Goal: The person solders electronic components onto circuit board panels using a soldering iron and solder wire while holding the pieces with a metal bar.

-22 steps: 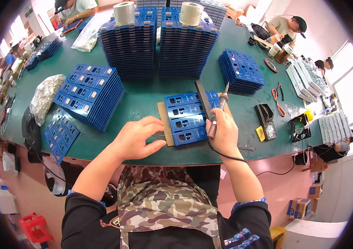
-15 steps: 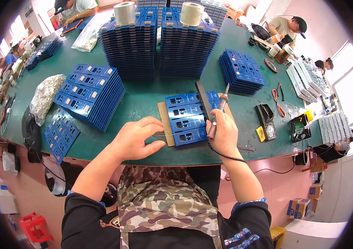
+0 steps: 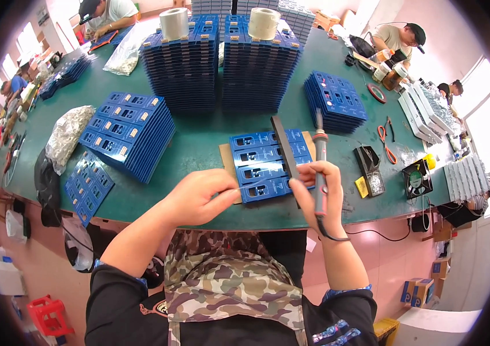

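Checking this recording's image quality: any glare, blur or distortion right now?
Head view: the window at right is blown out; head view: a pale sheen lies on the blue boards; head view: the front edge of the green table bows and the corners go black; head view: the soldering iron in the right hand looks slightly smeared, perhaps from motion.

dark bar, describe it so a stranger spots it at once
On the green table, find the blue panel lying on brown cardboard. Across it, right of its middle, lies the dark bar. Unlike the soldering iron beside it, it is dark all over and square-edged.
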The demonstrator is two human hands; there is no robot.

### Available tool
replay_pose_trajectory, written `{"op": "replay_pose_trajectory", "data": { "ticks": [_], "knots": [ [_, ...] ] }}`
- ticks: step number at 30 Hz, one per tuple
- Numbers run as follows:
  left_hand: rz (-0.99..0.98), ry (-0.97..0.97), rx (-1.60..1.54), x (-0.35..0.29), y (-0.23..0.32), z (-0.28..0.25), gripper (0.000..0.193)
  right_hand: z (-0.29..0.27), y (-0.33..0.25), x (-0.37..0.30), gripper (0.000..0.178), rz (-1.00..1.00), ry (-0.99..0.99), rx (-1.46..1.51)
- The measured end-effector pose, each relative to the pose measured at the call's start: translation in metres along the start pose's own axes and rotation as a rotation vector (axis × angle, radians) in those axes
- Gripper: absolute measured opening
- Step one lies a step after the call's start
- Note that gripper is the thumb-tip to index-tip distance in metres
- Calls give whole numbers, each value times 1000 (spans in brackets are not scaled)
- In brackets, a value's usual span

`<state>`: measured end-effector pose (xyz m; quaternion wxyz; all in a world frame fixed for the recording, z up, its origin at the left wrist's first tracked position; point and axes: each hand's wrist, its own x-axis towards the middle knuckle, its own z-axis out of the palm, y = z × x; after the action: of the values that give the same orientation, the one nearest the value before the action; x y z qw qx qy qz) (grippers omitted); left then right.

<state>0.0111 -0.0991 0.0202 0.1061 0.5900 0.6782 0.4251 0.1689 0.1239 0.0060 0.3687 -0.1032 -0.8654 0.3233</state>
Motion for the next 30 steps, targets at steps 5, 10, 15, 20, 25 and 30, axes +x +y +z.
{"op": "replay_pose_trajectory", "data": {
  "ticks": [5,10,15,20,25,30],
  "knots": [
    [-21,-97,-124,20,19,24,21,-5,-18,-8,47,134,-120,729],
    [25,-148,-116,26,24,43,14,-14,-12,-19,40,221,-108,882],
    [-93,-27,-251,24,26,55,11,-10,5,-32,38,77,5,652],
    [-86,35,-22,32,13,28,11,-27,26,-20,31,187,-38,678],
    [-288,141,123,64,-29,-6,12,-52,41,21,34,191,-139,571],
    [-255,95,300,82,-55,-5,12,-32,38,45,30,469,-178,563]
  ]
}}
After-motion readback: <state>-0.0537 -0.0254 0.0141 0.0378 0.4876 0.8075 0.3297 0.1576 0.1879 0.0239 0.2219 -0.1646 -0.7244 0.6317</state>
